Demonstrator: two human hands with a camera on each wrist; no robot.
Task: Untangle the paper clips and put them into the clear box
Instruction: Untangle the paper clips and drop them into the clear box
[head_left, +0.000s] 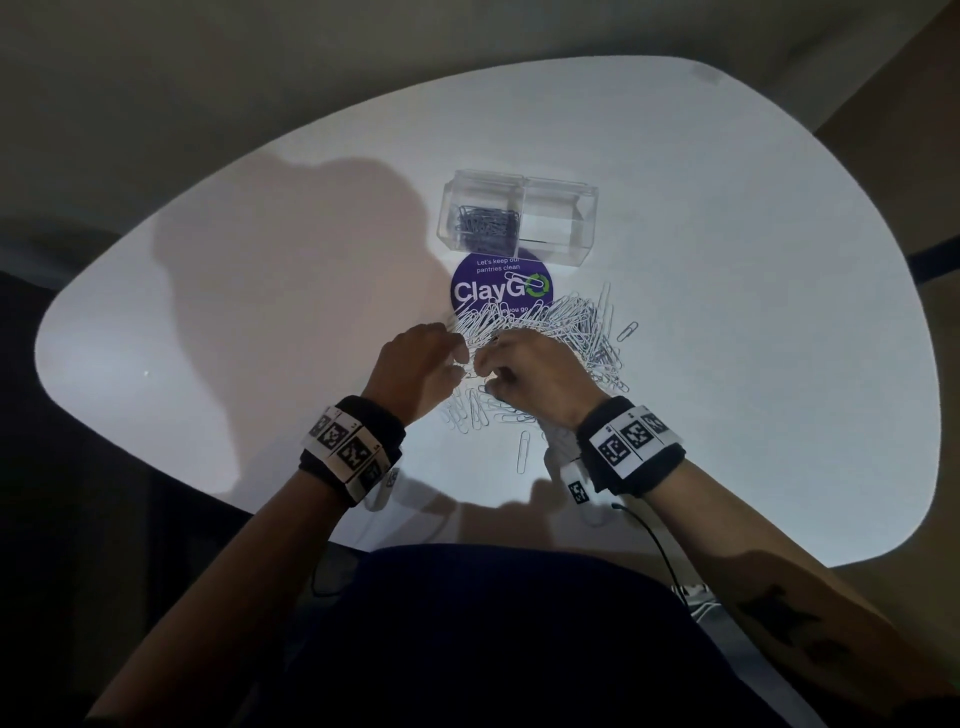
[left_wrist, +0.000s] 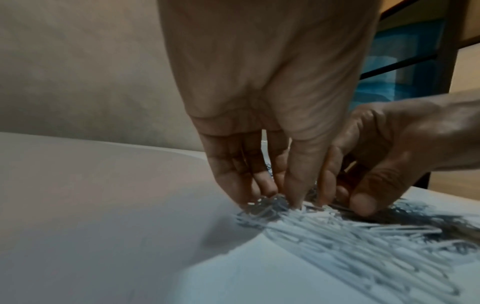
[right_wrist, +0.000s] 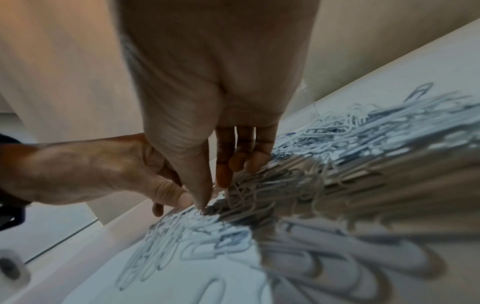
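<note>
In the head view I have both hands meeting at the frame's centre over the clips (head_left: 540, 332), a silver pile spread across the white table (head_left: 727, 260). My left hand (head_left: 421, 364) comes in from lower left, its fingers curled down, fingertips (left_wrist: 293, 197) pinching into the near edge of the pile; the wrist view shows them bunched on a small tangle. My right hand (head_left: 535, 369) enters from lower right, thumb and forefinger (right_wrist: 205, 197) pinched on clips at the same spot, the other fingers loosely bent above the pile. The two hands touch or nearly touch; I cannot tell which. The box (head_left: 519, 221), clear and two-chambered, stands in the upper centre, apart from the pile; its left chamber holds some clips, and what the right one holds I cannot tell. Between box and pile lies a purple round sticker (head_left: 498, 283), partly covered by clips. Several loose clips lie below the hands, one single clip (head_left: 523, 451) toward lower centre. Both wrists wear black bands with printed markers.
</note>
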